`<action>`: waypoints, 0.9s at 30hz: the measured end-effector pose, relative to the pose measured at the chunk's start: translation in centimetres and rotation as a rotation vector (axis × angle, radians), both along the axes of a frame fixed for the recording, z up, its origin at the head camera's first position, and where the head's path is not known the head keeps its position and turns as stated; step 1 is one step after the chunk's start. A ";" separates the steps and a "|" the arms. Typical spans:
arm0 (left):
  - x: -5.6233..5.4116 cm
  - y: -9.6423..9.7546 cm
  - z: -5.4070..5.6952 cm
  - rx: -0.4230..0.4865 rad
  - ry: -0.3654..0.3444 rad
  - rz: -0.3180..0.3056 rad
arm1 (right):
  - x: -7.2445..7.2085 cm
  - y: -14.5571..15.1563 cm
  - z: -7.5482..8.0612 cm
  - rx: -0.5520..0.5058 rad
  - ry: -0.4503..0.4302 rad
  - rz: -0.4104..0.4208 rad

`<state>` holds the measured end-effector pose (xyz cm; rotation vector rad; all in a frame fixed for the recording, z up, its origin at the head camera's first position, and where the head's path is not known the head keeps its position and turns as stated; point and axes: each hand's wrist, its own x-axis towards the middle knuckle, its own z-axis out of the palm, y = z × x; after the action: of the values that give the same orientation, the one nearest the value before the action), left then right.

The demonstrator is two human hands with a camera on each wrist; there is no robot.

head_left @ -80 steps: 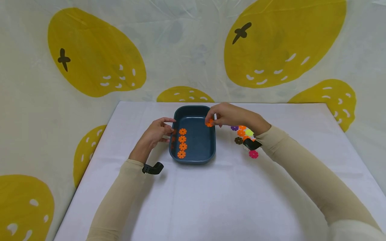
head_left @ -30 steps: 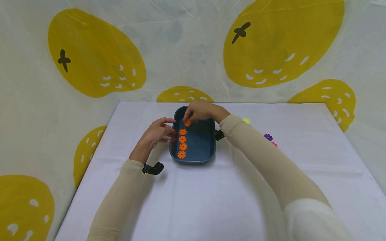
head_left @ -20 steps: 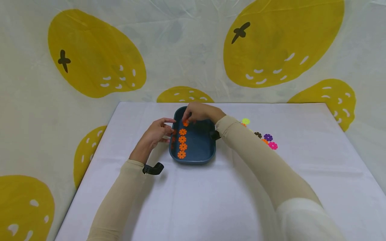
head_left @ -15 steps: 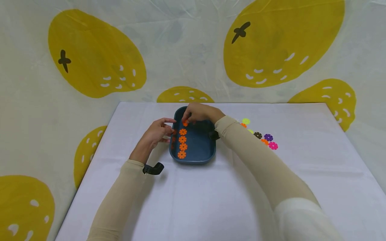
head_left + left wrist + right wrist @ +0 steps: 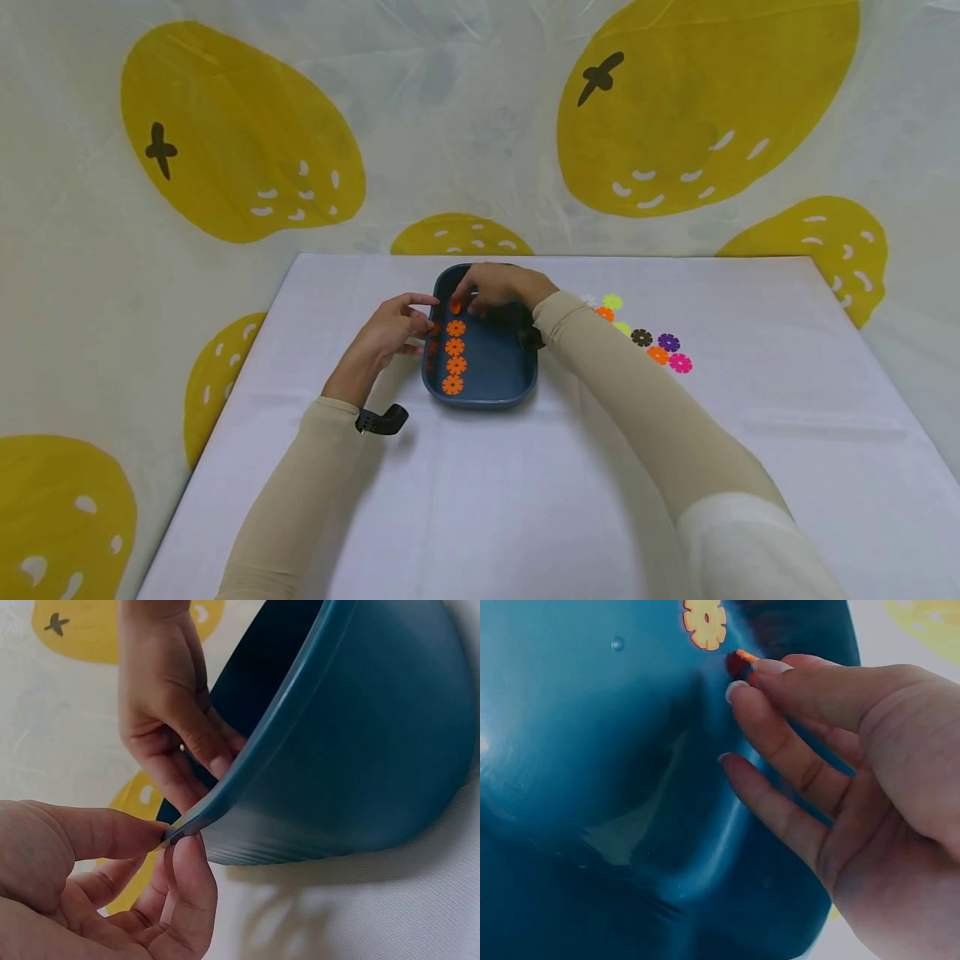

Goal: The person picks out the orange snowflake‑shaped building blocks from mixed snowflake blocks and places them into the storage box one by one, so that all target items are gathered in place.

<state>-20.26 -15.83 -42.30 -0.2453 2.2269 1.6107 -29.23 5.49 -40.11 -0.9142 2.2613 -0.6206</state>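
Note:
A dark blue plastic tub [image 5: 480, 403] stands on the table, with a row of several orange notched discs [image 5: 455, 347] lying along the left of its floor. My left hand [image 5: 384, 332] grips the tub's left rim; in the left wrist view the thumb and a finger pinch that rim [image 5: 247, 761]. Inside the tub, toward its far left corner, my right hand [image 5: 497, 285] pinches another orange disc [image 5: 456, 307] at the far end of the row. That disc appears edge-on in the right wrist view, at the thumb tip, close to a flat orange disc [image 5: 706, 624].
Right of the tub, several loose notched discs lie on the white cloth: a brown one [image 5: 641, 337], a purple one [image 5: 668, 342], a pink one [image 5: 680, 363], plus orange, yellow and white ones. A fruit-patterned sheet [image 5: 465, 125] hangs behind the table.
My right hand has carried the orange disc from the tub's right rim to the far end of the row, lowering and tilting it there. The left hand keeps its place on the rim.

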 end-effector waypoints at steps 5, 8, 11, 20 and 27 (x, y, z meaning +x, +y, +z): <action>0.0 0.0 0.0 0.003 -0.005 0.000 | -0.1 0.1 -0.2 -0.002 -0.028 0.011; -0.1 0.0 0.1 0.008 -0.008 0.000 | -0.2 0.2 -0.2 0.000 -0.034 0.001; -0.1 0.0 0.1 0.011 -0.010 -0.006 | -0.1 0.2 -0.1 0.003 -0.042 -0.013; 0.0 0.1 0.3 0.011 -0.015 0.003 | -0.2 0.5 0.6 0.022 -0.050 -0.023; -0.1 0.1 0.3 0.002 -0.018 0.007 | -0.5 1.4 0.7 0.022 -0.037 0.006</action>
<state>-20.37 -15.73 -41.98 -0.2669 2.2138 1.6078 -29.69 6.88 -39.42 -0.8914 2.2278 -0.6036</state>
